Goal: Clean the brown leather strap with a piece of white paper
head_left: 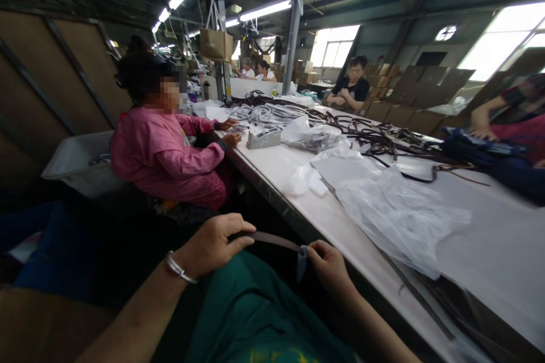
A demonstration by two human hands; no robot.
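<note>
A narrow brownish strap stretches between my two hands, above my green-clad lap and beside the table edge. My left hand, with a silver bracelet at the wrist, pinches its left end between thumb and fingers. At the other end my right hand is closed on the strap together with a small blue-grey cloth, which hangs down from the fingertips. Whether the strap runs on inside either hand is hidden.
The long white table carries clear plastic bags, dark straps and pale straps. A person in pink sits ahead on the left, near a white bin. Other people are across the table.
</note>
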